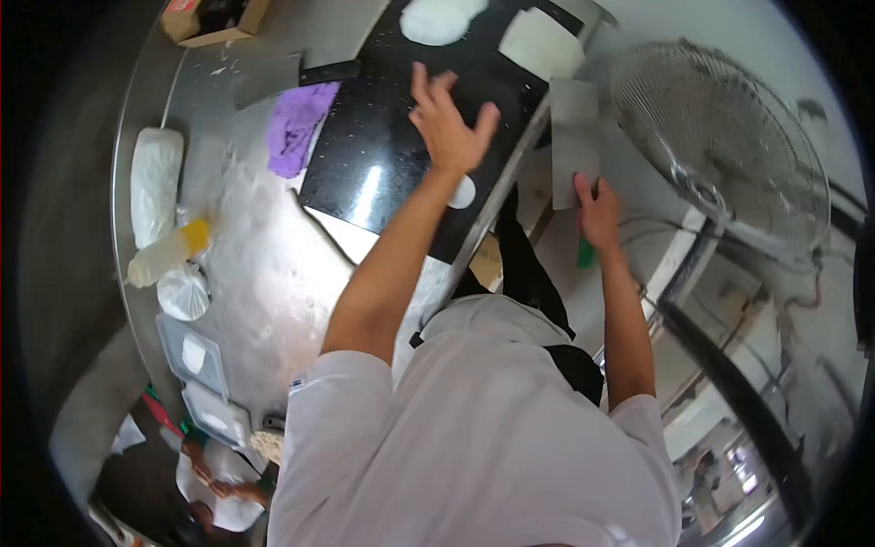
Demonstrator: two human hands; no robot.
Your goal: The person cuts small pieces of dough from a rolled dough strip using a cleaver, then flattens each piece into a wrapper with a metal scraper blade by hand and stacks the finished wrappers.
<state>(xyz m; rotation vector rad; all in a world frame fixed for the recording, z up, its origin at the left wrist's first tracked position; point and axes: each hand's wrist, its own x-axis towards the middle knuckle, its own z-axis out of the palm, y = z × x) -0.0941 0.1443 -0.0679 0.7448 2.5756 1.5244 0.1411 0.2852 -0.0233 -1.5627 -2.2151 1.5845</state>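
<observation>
My left hand (449,132) is over the black board (365,137), fingers spread and nothing held. A small white disc (463,192) lies by its wrist. My right hand (598,214) grips a wide flat metal blade (574,118) with a green handle, held out beyond the board's right edge. At the top of the board sit a round white dough piece (435,23) and a flat pale sheet (541,44).
A purple cloth (299,128), another broad blade (269,80), a yellow-capped bottle (169,253), plastic bags and clear containers (193,354) are on the metal table. A large fan (720,137) stands right. Another person (223,483) is at lower left.
</observation>
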